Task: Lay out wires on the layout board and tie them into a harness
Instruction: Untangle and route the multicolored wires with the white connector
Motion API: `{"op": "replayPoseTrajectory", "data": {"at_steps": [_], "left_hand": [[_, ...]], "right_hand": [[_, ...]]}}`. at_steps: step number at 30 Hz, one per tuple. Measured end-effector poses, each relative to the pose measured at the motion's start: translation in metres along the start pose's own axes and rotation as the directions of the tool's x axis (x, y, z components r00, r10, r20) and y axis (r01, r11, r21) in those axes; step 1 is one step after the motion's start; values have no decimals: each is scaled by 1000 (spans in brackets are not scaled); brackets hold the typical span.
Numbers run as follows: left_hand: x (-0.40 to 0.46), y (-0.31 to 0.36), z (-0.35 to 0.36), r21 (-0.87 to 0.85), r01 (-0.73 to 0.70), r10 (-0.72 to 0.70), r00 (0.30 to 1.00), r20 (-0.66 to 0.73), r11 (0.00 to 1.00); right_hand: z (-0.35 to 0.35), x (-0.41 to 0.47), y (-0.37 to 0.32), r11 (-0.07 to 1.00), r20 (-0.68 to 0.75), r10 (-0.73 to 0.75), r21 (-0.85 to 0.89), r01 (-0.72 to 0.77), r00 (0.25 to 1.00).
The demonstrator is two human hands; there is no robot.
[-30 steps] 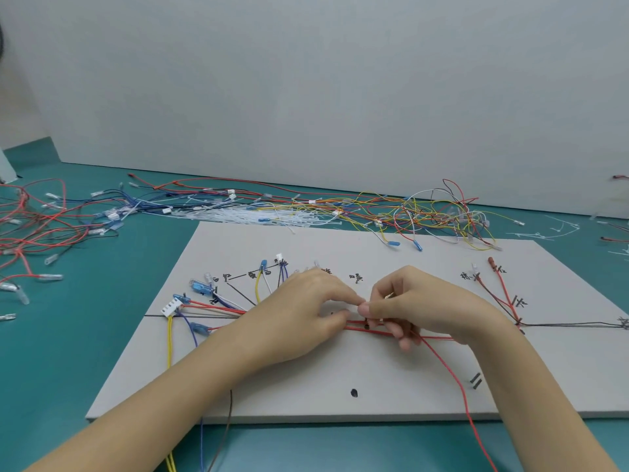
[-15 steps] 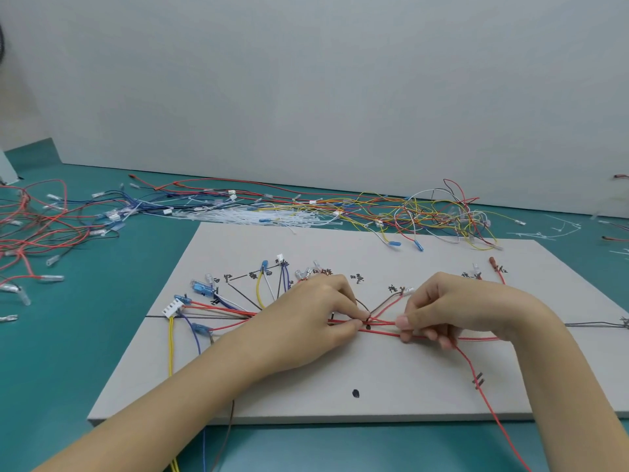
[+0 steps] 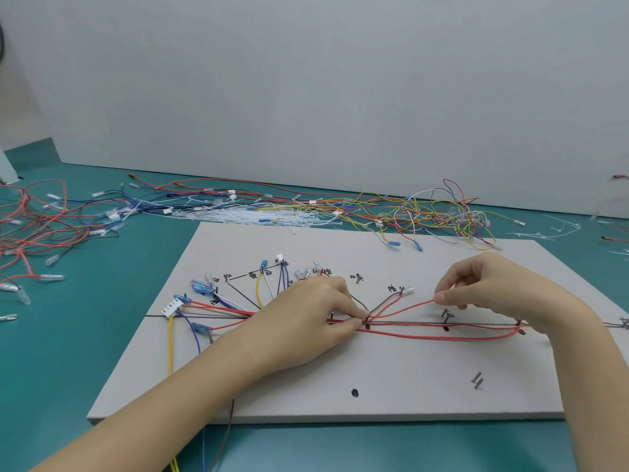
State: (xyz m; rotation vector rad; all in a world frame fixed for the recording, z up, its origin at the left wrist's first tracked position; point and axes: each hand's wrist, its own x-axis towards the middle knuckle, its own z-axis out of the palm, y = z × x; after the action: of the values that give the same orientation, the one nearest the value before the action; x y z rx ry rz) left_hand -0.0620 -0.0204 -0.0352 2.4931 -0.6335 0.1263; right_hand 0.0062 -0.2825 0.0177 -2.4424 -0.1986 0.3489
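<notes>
Grey, flat and rectangular, the layout board (image 3: 374,376) lies on a teal table top (image 3: 61,352), and both of our bare hands work over a black line drawn along it. Our left hand (image 3: 306,321) has its fingers curled, thumb and forefinger pinched on a bundle of thin red wires (image 3: 432,336) where they cross a black dot on that line. From the left fingertips the red wires run rightward in loose, shallow loops. Our right hand (image 3: 493,287) pinches the raised end of one red strand between thumb and forefinger; the other fingers are curled above it and hold nothing we can make out. Under the right wrist the red loops bend back beside a small black mark.

Behind the left knuckles, short yellow, blue, white and black wires fan outward, tipped with blue and clear terminals, beside handwritten black labels. Left of the left wrist a white multi-pin plastic connector (image 3: 172,307) sits on the black line, with yellow wires (image 3: 170,349) trailing from it toward us off the board's near edge.

Well beyond both hands, a pile of white cable ties (image 3: 258,217) and tangled loose wires in many colours (image 3: 439,212) lie on the table past the board's far edge. More red wires (image 3: 37,229) sprawl far left of the left hand.
</notes>
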Motion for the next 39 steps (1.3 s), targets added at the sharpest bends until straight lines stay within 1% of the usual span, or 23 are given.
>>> {"op": "replayPoseTrajectory", "data": {"at_steps": [5,8,11,14,18,24,27,29,30,33,36,39], "left_hand": [[0,0,0,-3,-3,3,1000,-10,1000],[1,1,1,42,-28,29,999,-20,999],[1,1,1,38,-40,41,999,-26,998],[3,1,0,34,-31,32,999,-15,999],[8,5,-3,127,-20,25,999,-39,992],[14,15,-3,259,-7,25,998,-65,966],[19,23,0,414,-19,24,1000,-5,910],[21,29,6,479,6,-5,1000,-5,878],[21,31,8,462,38,-31,999,-23,886],[20,35,9,333,116,-95,992,-79,936],[22,36,12,234,169,-151,984,-92,957],[22,37,15,175,192,-178,980,-94,966]], "right_hand": [[0,2,16,992,-17,76,105,-74,997],[6,4,20,991,-53,109,85,-104,993],[12,6,23,990,-34,135,44,-133,990],[12,3,26,988,-16,137,74,-135,990],[12,0,26,989,13,113,90,-113,994],[12,-1,27,993,48,102,47,-104,994],[14,-1,25,996,40,81,17,-82,996],[16,0,24,998,37,60,-7,-60,998],[17,1,24,998,41,53,-25,-52,998],[21,5,23,991,51,57,-120,-50,997],[24,9,23,977,36,80,-199,-71,996],[25,11,22,973,19,78,-220,-72,997]]}}
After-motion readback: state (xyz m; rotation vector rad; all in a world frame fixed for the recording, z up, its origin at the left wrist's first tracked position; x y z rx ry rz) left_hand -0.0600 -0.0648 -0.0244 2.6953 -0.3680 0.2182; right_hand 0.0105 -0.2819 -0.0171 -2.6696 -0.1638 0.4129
